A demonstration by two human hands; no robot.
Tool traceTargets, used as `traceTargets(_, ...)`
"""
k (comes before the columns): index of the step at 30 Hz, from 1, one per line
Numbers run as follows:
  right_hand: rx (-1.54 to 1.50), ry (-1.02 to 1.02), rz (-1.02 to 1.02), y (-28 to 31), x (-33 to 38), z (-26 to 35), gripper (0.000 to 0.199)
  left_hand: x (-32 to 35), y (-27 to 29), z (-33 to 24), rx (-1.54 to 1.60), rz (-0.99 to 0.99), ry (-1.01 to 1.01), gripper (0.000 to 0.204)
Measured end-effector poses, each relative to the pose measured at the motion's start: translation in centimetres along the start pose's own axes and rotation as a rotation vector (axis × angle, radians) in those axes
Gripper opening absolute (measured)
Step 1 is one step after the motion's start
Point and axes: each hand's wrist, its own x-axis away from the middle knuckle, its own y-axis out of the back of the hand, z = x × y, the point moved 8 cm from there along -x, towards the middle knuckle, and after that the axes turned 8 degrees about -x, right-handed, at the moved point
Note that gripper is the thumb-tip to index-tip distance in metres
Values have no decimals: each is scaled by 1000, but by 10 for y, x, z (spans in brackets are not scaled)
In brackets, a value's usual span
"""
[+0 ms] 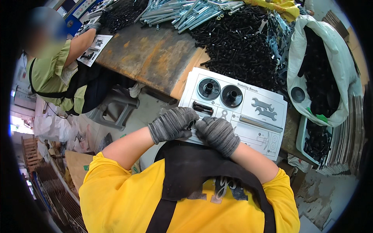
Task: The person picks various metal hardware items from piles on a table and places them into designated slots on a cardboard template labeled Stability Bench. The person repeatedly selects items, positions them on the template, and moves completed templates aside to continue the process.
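Observation:
Both hands wear grey knit gloves and meet over the lower left part of a printed parts sheet (248, 91). My left hand (173, 123) is closed, its fingers curled around a small dark piece that is mostly hidden. Right beside it my right hand (218, 134) is also closed, fingertips pressed together; what they hold is hidden. Just above the hands lie black bolts (203, 108). Two round black flanged caps (209, 89) sit side by side on the sheet's top left. Two flat wrenches (265, 108) and a silver rod (261, 124) lie on its right half.
A heap of black bolts (237, 46) covers the table behind the sheet, with silver rods (186, 13) beyond. At right stand a white sack (294, 64) of black parts and a bin (300, 143). A co-worker (54, 83) works at left near a grey stool (116, 110).

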Motion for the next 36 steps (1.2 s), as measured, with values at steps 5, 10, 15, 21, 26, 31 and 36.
traceTargets(5,-3,-138,68,1,0,-6,29,6,-5,3,-7,-101,78,37)
traceTargets(10,-3,-103,153,-7,13,2,24,9,-5,2,3,-174,48,39)
traceTargets(15,-105,-120,168,2,21,-6,23,3,-7,-1,-38,-160,96,40)
traceTargets(21,-337,-154,-172,76,87,-51,25,4,0,-11,-217,-194,88,41)
traceTargets(26,86,-449,-675,158,215,-147,17,9,-14,10,10,-120,246,44)
traceTargets(31,522,-1214,-320,208,325,-237,22,6,-17,15,35,-75,291,42)
traceTargets(36,581,-1545,50,192,356,-293,27,9,-14,13,5,-109,281,42)
